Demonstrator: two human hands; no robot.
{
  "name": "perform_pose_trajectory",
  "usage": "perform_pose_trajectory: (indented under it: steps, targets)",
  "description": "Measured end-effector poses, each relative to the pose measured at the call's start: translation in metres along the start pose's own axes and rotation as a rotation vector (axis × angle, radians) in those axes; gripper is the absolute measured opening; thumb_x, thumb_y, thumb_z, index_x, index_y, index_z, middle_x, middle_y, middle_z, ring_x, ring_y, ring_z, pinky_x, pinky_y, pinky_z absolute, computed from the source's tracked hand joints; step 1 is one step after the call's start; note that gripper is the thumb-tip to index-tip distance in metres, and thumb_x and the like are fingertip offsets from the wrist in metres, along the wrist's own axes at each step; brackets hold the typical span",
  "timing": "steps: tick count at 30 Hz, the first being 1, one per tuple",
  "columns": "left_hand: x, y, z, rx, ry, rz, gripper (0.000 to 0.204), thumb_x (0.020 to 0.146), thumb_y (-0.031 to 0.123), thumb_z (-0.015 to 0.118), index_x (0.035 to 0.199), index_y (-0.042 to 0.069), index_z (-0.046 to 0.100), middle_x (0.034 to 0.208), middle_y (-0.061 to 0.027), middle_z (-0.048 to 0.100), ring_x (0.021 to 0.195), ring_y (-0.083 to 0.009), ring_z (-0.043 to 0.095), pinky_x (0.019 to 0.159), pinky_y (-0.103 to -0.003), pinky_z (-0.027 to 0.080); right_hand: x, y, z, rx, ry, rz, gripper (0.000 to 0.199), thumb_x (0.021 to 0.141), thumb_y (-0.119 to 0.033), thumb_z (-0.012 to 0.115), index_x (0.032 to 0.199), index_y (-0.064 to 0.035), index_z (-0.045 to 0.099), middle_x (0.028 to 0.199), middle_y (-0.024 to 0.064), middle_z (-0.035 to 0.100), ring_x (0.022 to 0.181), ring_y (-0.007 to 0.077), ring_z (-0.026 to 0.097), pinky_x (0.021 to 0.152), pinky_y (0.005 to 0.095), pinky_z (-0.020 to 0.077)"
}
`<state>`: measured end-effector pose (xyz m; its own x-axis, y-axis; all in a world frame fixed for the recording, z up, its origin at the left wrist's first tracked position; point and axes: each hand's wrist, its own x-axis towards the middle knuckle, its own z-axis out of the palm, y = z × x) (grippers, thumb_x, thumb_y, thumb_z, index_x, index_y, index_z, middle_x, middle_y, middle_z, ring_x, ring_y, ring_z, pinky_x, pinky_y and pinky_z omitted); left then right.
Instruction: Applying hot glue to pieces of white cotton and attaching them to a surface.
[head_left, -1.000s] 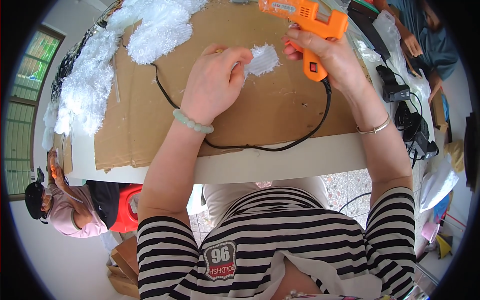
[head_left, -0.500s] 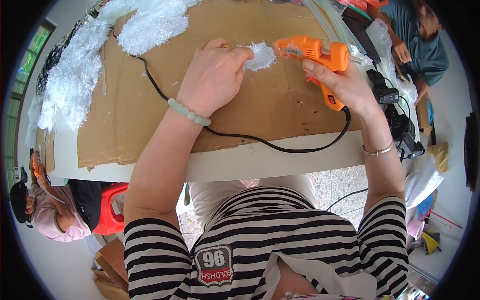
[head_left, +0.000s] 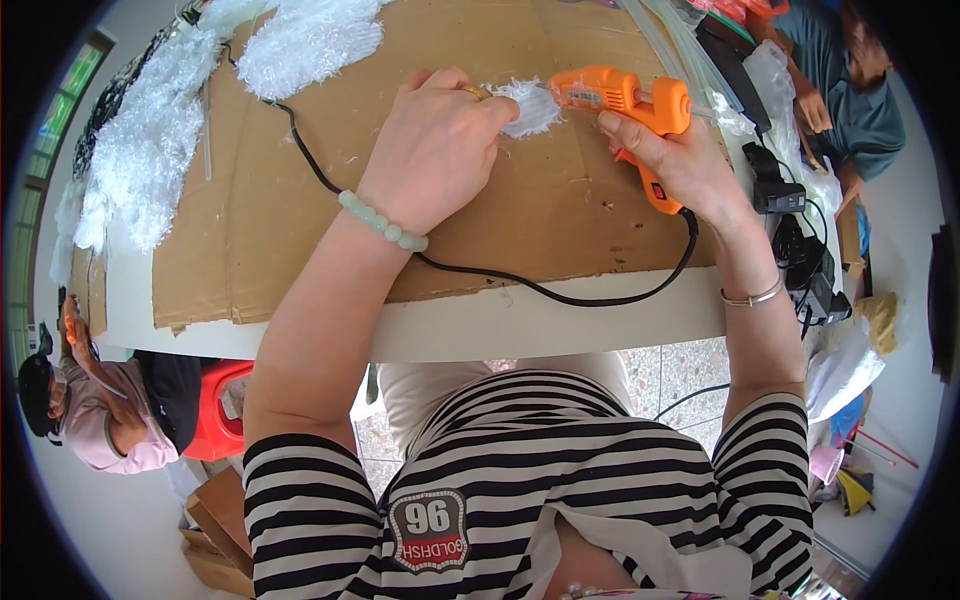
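Note:
My right hand [head_left: 672,162] is wrapped round the handle of an orange hot glue gun [head_left: 610,92]. Its nozzle end points left, close to the edge of a small white fringed fabric piece [head_left: 530,107]; whether the two touch I cannot tell. With its fingers pinched, my left hand [head_left: 440,140] grips the left end of that piece, and the fingertips are partly hidden behind the hand. A black cord [head_left: 560,298] runs from the gun's handle in a loop under my left wrist.
Cardboard [head_left: 560,220] covers the white table [head_left: 500,330]. White fringed material [head_left: 150,150] is heaped at the left, with another piece [head_left: 308,50] at the far side. Clear glue sticks [head_left: 655,35] and black adapters [head_left: 775,190] lie at the right. Co-workers sit left [head_left: 110,410] and far right [head_left: 850,110].
The glue gun has shifted slightly left, its nozzle closer to the white fringed piece. My left hand has turned a little and still grips the piece, which has moved slightly right.

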<state>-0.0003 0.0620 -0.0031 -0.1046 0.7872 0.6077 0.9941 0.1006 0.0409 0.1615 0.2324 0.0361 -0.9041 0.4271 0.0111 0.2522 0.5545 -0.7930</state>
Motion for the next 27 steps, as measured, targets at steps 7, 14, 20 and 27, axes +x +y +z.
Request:
perform_pose_trajectory:
  steps: [7, 14, 20, 27]
  targets:
    - [0.000, 0.001, 0.001, -0.001, 0.009, -0.003, 0.013, 0.070, 0.002, 0.058, 0.078, 0.007, 0.067, 0.062, -0.0063, 0.061, 0.076, -0.0227, 0.057, 0.078, -0.037, 0.043, 0.001, 0.001, 0.001, -0.003, -0.010, -0.016, 0.032, 0.088, -0.035, 0.062, 0.094, -0.0036, 0.063, 0.077, -0.0004, 0.059, 0.071, 0.0077, 0.053, 0.064, 0.0236, 0.0438]
    - [-0.001, -0.002, 0.002, 0.000, -0.007, 0.005, 0.011, 0.070, 0.003, 0.058, 0.076, 0.008, 0.066, 0.062, -0.0072, 0.061, 0.076, -0.0236, 0.058, 0.079, -0.038, 0.044, -0.002, -0.003, 0.002, -0.014, -0.030, -0.019, 0.030, 0.089, -0.034, 0.061, 0.088, -0.0038, 0.061, 0.072, -0.0015, 0.057, 0.066, 0.0073, 0.051, 0.060, 0.0233, 0.0418]
    - [-0.001, -0.001, 0.002, 0.001, -0.017, 0.003, 0.009, 0.069, 0.004, 0.058, 0.074, 0.008, 0.065, 0.063, -0.0074, 0.061, 0.076, -0.0244, 0.058, 0.079, -0.040, 0.044, -0.004, 0.004, 0.002, -0.004, -0.005, -0.025, 0.027, 0.089, -0.031, 0.061, 0.086, -0.0042, 0.059, 0.071, -0.0022, 0.056, 0.065, 0.0065, 0.050, 0.060, 0.0229, 0.0414]
    - [-0.002, -0.002, 0.003, 0.012, -0.025, 0.001, 0.008, 0.069, 0.005, 0.060, 0.074, 0.008, 0.065, 0.064, -0.0074, 0.061, 0.077, -0.0245, 0.057, 0.079, -0.040, 0.043, -0.006, 0.010, 0.001, 0.055, -0.031, -0.051, 0.025, 0.089, -0.029, 0.062, 0.087, -0.0041, 0.058, 0.069, -0.0021, 0.054, 0.064, 0.0061, 0.050, 0.058, 0.0220, 0.0396]
